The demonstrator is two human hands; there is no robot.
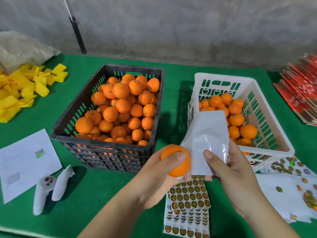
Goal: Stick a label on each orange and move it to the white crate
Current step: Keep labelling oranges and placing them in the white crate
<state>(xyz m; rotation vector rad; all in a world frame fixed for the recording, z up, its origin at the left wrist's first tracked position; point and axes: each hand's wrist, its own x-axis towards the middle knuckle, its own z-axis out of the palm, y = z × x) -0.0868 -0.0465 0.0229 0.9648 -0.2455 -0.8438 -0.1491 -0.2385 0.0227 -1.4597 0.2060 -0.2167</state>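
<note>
My left hand [159, 176] grips one orange [178, 166] low in the middle, thumb laid over its top. Touching it on the right, my right hand [231, 170] pinches a white label backing sheet [205, 134] that stands up, its printed side turned away. A black crate [72, 121] heaped with oranges [120, 107] sits at centre left. The white crate [267, 124] at right is partly filled with oranges [236, 117]. Sheets of round gold-and-black labels [188, 194] lie under my hands.
Used backing sheets with a few shiny labels [291, 191] lie at the right front. Yellow foam nets [24, 90] are piled far left, a paper sheet [25, 162] and a white controller [48, 186] at left front, and red flat cartons [301, 90] at far right on the green table [103, 194].
</note>
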